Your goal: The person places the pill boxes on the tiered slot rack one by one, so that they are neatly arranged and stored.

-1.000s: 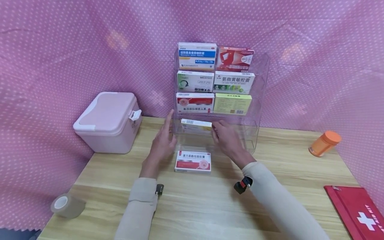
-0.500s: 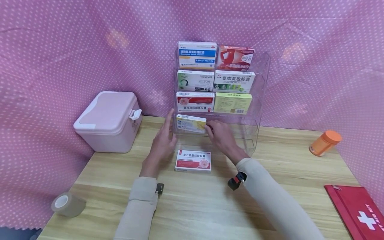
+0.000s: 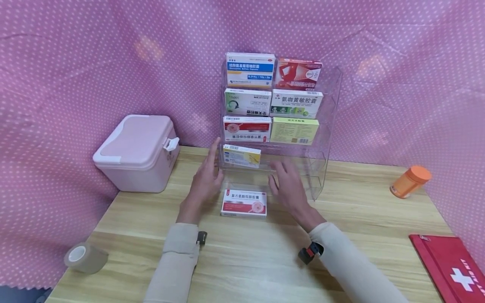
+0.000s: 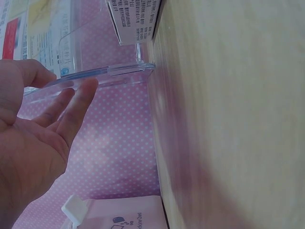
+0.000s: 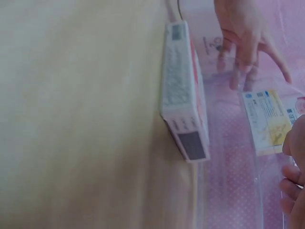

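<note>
Left hand (image 3: 206, 179), fingers straight, touches the clear rack (image 3: 322, 126); right hand (image 3: 289, 187) hovers relaxed and empty below the yellow medicine box (image 3: 241, 155).

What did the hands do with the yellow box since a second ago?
The right hand tipped the yellow box upright in the clear rack, slid it left, let go and drew back. The left hand stayed against the rack's side; the red and white box never moved.

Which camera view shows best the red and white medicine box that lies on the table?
The head view: the red and white medicine box shows its whole printed face. The right wrist view shows it blurred and edge-on. The left wrist view shows only one end.
</note>
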Tool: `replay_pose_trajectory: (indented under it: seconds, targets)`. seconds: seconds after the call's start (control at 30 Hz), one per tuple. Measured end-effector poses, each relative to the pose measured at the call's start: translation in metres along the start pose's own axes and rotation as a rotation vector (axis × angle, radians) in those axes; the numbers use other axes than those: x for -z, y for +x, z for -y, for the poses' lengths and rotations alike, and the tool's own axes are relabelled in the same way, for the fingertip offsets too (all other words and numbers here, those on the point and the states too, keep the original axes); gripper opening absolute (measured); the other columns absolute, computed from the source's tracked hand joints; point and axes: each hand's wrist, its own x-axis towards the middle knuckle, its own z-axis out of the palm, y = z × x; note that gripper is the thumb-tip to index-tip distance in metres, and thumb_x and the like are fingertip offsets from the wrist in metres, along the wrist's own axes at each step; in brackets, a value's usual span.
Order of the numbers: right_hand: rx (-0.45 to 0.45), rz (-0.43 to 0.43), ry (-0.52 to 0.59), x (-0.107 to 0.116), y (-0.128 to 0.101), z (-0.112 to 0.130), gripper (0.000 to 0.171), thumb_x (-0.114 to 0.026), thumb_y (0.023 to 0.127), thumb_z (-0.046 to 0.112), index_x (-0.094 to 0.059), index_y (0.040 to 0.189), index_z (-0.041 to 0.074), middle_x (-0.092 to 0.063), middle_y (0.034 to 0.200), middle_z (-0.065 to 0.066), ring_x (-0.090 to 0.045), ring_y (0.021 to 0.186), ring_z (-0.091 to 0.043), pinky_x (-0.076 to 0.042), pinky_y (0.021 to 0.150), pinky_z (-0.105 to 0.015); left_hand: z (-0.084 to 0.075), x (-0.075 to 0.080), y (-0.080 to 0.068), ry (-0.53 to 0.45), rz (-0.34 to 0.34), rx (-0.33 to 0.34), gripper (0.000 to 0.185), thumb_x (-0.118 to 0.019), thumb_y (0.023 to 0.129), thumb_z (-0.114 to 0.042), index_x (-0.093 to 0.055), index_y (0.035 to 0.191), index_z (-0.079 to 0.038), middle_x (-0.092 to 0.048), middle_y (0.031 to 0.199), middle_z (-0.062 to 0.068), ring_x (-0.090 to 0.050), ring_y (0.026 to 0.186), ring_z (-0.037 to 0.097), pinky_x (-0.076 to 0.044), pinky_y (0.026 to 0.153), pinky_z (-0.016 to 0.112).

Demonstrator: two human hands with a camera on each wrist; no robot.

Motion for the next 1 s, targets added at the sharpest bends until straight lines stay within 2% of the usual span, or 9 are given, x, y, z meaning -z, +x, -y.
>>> replay_pose_trajectory:
  seconds: [0.07, 0.17, 0.3, 0.5, 0.67, 0.83, 1.0]
  targets:
    - [-0.019, 0.059, -0.004, -0.001, -0.009, 0.004, 0.027, -0.070, 0.099, 0.008, -0.069, 0.125, 0.003, -0.069, 0.115, -0.017, -0.066, 0.102, -0.033, -0.063, 0.086, -0.045, 0.000, 0.001, 0.000, 0.000, -0.002, -0.001, 0.113, -0.059, 0.103, -0.002, 0.010, 0.158, -0.073, -0.033, 0.177, 0.006, -0.044, 0.157, 0.040, -0.044, 0.122, 0.068]
    - [-0.081, 0.210, 0.011, -0.004, -0.023, 0.012, 0.025, -0.067, 0.103, 0.014, -0.068, 0.126, 0.008, -0.069, 0.115, -0.012, -0.068, 0.098, -0.027, -0.066, 0.084, -0.043, 0.000, 0.001, -0.001, 0.000, -0.003, -0.002, 0.114, -0.059, 0.103, -0.001, 0.010, 0.158, -0.073, -0.031, 0.178, 0.005, -0.043, 0.157, 0.041, -0.044, 0.122, 0.069]
    - [-0.166, 0.356, 0.020, -0.009, -0.035, 0.018, 0.028, -0.069, 0.104, 0.023, -0.069, 0.130, 0.011, -0.067, 0.116, -0.009, -0.063, 0.092, -0.022, -0.064, 0.084, -0.041, 0.000, 0.001, -0.001, -0.007, 0.008, -0.001, 0.114, -0.058, 0.103, -0.001, 0.011, 0.158, -0.073, -0.029, 0.179, 0.005, -0.042, 0.157, 0.041, -0.044, 0.121, 0.069]
    - [-0.234, 0.402, -0.008, -0.011, -0.041, 0.018, 0.040, -0.079, 0.099, 0.033, -0.069, 0.132, 0.012, -0.066, 0.119, -0.011, -0.062, 0.090, -0.021, -0.064, 0.079, -0.038, -0.001, 0.000, 0.000, -0.015, 0.010, 0.002, 0.114, -0.058, 0.103, -0.001, 0.011, 0.158, -0.073, -0.031, 0.178, 0.007, -0.043, 0.157, 0.041, -0.045, 0.121, 0.068]
    - [-0.320, 0.426, 0.027, -0.008, -0.041, 0.017, 0.044, -0.082, 0.096, 0.032, -0.067, 0.133, 0.013, -0.066, 0.121, -0.010, -0.064, 0.092, -0.022, -0.064, 0.078, -0.038, 0.001, -0.001, 0.001, -0.011, 0.007, -0.004, 0.114, -0.058, 0.102, -0.001, 0.011, 0.158, -0.073, -0.033, 0.177, 0.008, -0.045, 0.155, 0.041, -0.046, 0.120, 0.069]
    - [-0.385, 0.465, 0.095, -0.004, -0.043, 0.011, 0.049, -0.082, 0.096, 0.029, -0.064, 0.139, 0.013, -0.068, 0.124, -0.009, -0.068, 0.101, -0.023, -0.065, 0.088, -0.042, 0.002, -0.001, 0.001, -0.010, 0.005, 0.000, 0.115, -0.059, 0.102, -0.001, 0.010, 0.158, -0.073, -0.035, 0.176, 0.009, -0.047, 0.154, 0.042, -0.047, 0.119, 0.070]
    - [-0.403, 0.504, 0.198, 0.004, -0.047, 0.002, 0.055, -0.080, 0.097, 0.021, -0.058, 0.145, 0.008, -0.075, 0.115, -0.011, -0.071, 0.104, -0.026, -0.063, 0.097, -0.049, 0.001, 0.000, 0.000, -0.014, 0.007, 0.005, 0.114, -0.059, 0.103, -0.002, 0.010, 0.158, -0.073, -0.035, 0.176, 0.009, -0.048, 0.153, 0.042, -0.048, 0.118, 0.069]
